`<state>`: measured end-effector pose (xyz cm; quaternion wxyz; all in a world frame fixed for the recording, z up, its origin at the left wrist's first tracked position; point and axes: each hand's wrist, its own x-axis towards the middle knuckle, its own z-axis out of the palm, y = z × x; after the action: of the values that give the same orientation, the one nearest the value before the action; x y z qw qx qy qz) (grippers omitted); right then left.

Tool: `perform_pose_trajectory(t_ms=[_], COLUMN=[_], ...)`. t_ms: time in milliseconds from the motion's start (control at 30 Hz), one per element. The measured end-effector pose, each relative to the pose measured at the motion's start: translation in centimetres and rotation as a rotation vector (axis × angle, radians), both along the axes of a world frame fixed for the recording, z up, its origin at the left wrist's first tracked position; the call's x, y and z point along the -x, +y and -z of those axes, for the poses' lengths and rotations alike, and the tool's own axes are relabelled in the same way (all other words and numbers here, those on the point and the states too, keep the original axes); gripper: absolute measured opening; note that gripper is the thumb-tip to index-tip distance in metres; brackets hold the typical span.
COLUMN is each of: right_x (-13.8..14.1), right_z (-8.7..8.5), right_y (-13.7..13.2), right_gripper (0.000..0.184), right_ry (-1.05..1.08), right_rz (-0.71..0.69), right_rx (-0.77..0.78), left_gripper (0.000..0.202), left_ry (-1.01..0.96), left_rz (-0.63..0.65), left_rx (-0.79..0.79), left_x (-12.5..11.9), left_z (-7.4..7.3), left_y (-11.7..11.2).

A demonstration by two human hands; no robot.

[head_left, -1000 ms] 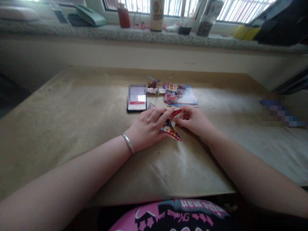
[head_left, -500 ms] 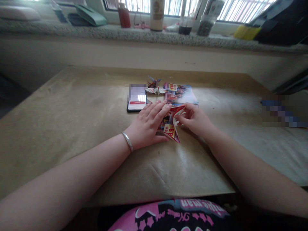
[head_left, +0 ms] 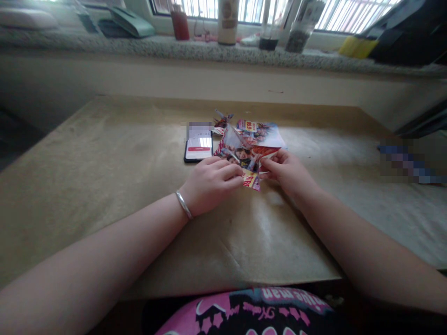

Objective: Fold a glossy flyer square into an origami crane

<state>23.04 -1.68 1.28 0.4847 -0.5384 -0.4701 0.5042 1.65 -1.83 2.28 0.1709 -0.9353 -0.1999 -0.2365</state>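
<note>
A colourful printed paper sheet [head_left: 240, 156], partly folded, stands raised off the brown table [head_left: 104, 177] between my two hands. My left hand [head_left: 209, 184], with a silver bangle at the wrist, has its fingers curled onto the paper's lower left edge. My right hand [head_left: 284, 170] pinches the paper's right edge with fingertips. Behind the paper lies a stack of similar printed sheets [head_left: 261, 132], and a small folded paper figure [head_left: 223, 120] sits at the stack's far left.
A phone [head_left: 198, 146] with a lit screen lies flat just left of the paper. A granite window ledge [head_left: 209, 51] behind the table carries bottles, jars and a teal pouch. A blurred object [head_left: 412, 160] rests at the table's right edge.
The folded paper has opened up and lifted off the table. My left hand went from flat on the paper to curled at its edge; my right hand shifted slightly up.
</note>
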Motion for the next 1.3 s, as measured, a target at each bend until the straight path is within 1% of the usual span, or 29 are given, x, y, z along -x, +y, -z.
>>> perform_pose_trajectory(t_ms=[100,200,267,333,433,467,500,567,633,700,800,900,1067,1200,1300], right_x=[0.2,0.4,0.4,0.4,0.3,0.3,0.2,0.1,0.0,-0.2,-0.3,-0.4,-0.3,-0.3,-0.3], right_z=[-0.2,-0.4,-0.4,-0.3,-0.2,-0.2,-0.1,0.0,0.1,0.2,0.3,0.2,-0.1,-0.2,-0.3], right_y=[-0.1,-0.3,-0.4,-0.5,-0.4,-0.3,-0.3,-0.2,-0.2,-0.3,-0.5,-0.7,-1.0,-1.3,-1.5], right_gripper=[0.027,0.025,0.025,0.026,0.027,0.028,0.029,0.029,0.029,0.026,0.018,0.011,0.012,0.014,0.013], right_ry=[-0.021,-0.086,-0.124,-0.144,-0.17,-0.182,-0.192,-0.209,-0.233,-0.274,-0.376,-0.467,-0.494,-0.544,-0.529], right_rz=[0.01,0.014,0.006,-0.013,-0.068,-0.085,-0.1,-0.126,-0.158,-0.19,-0.224,-0.245,-0.3,-0.275,-0.257], right_rx=[0.01,0.007,0.003,-0.007,-0.043,-0.058,-0.07,-0.084,-0.086,-0.097,-0.181,-0.28,-0.32,-0.368,-0.43], left_gripper=[0.02,0.02,0.019,0.017,0.015,0.018,0.024,0.044,0.066,0.084,0.096,0.099,0.098,0.092,0.089], left_ry=[0.005,0.029,0.069,0.074,-0.052,-0.099,-0.137,-0.171,-0.155,-0.125,-0.113,-0.102,-0.104,-0.119,-0.137], left_rz=[0.052,0.073,0.074,0.066,0.012,-0.004,-0.014,-0.017,-0.024,-0.046,-0.078,-0.088,-0.078,-0.07,-0.057], left_rx=[-0.058,-0.084,-0.052,0.019,0.116,0.137,0.156,0.195,0.237,0.276,0.314,0.341,0.373,0.357,0.32], left_x=[0.0,-0.1,-0.2,-0.3,-0.3,-0.2,-0.2,0.0,0.1,0.2,0.1,0.0,0.1,0.0,0.0], left_z=[0.2,0.3,0.2,0.1,0.2,0.3,0.5,0.7,1.0,1.2,1.3,1.3,1.3,1.3,1.1], left_y=[-0.1,-0.4,-0.5,-0.4,-0.1,0.0,0.1,0.3,0.4,0.3,0.2,0.1,0.1,0.1,0.1])
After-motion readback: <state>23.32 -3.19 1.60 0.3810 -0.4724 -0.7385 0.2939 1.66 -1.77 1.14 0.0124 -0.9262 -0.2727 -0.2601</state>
